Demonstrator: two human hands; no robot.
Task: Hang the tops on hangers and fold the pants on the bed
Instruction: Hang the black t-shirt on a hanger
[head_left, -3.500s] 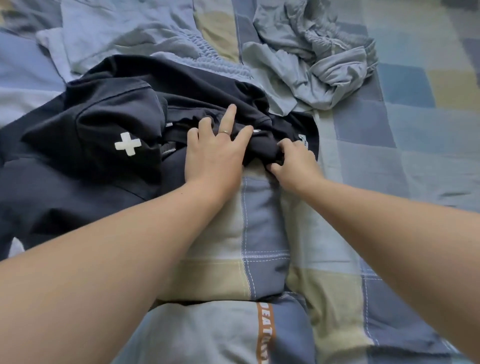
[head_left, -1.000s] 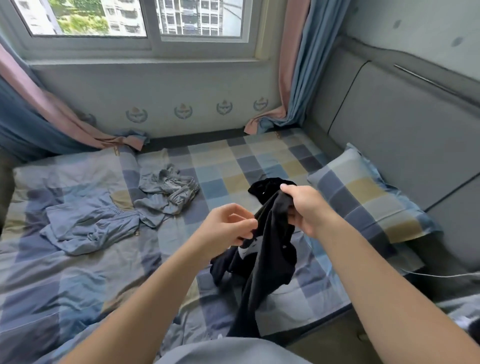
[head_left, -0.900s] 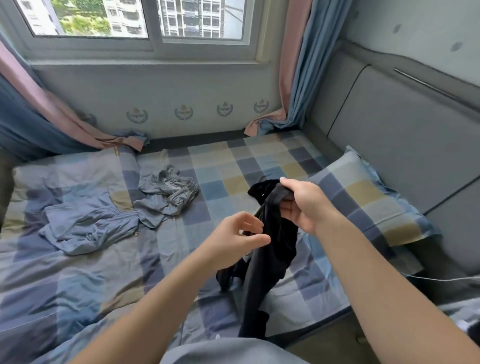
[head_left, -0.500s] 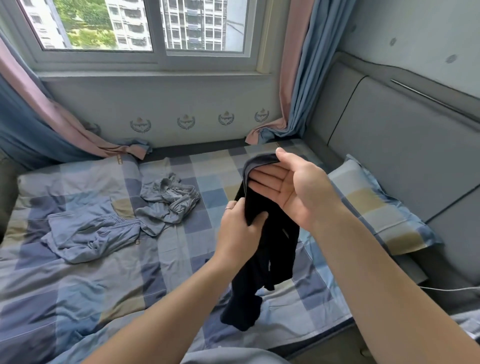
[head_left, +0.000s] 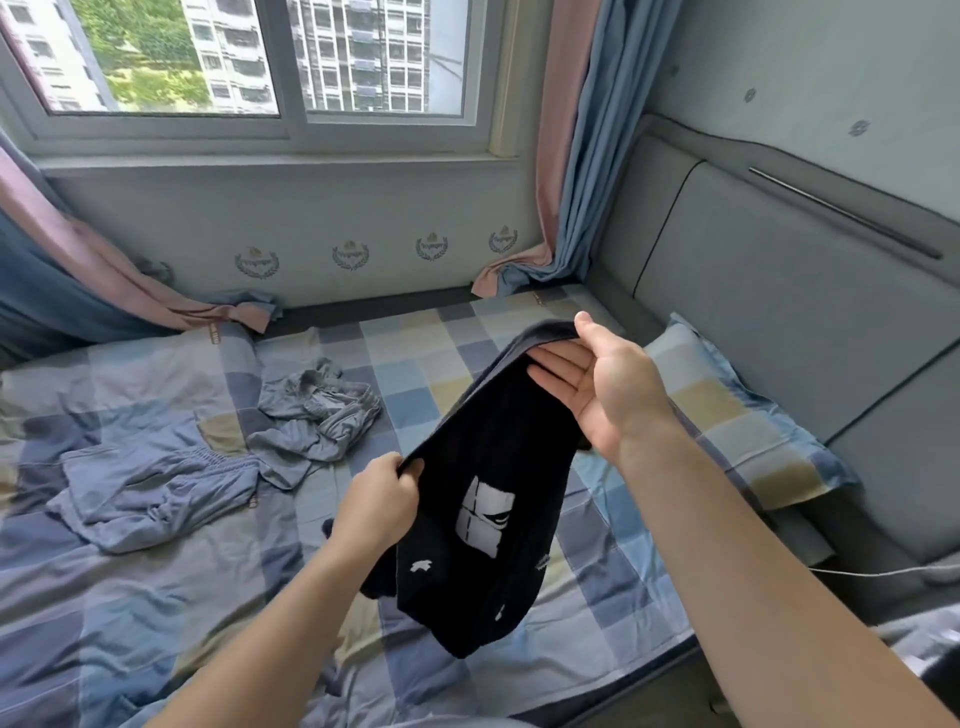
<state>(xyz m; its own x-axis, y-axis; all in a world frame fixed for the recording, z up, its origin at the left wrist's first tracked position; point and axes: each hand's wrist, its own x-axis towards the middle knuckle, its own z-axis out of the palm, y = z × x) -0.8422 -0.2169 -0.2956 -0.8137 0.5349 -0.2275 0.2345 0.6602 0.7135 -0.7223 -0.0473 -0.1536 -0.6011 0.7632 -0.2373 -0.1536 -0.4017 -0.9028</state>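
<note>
Two hands on 1 navy garment (head_left: 483, 525), held up over the bed (head_left: 156, 623): left hand (head_left: 382, 499) grips one edge, right hand (head_left: 608, 379) pinches the other w/ thumb on top, fingers near straight. Nothing hung or folded yet, I'd judge; no hangers in view. Crumpled on bed: 1 grey-blue elastic-waist garment (head_left: 156, 483), 1 grey-blue heap (head_left: 317, 415). 1 pillow (head_left: 748, 431).

The dark navy fabric garment with white print (head_left: 483, 519) hangs in mid-air, blocking the way straight ahead over the checked blue-and-yellow bedsheet (head_left: 447, 374). Left of the garment, a crumpled grey-blue cloth heap (head_left: 317, 415) and flat-lying grey-blue elastic-waisted pants (head_left: 156, 488) cover the sheet. Beyond the garment the sheet lies open up to the wall (head_left: 311, 218). Right of it, a checked pillow (head_left: 737, 421) against the grey padded headboard (head_left: 779, 312) closes that side.
</note>
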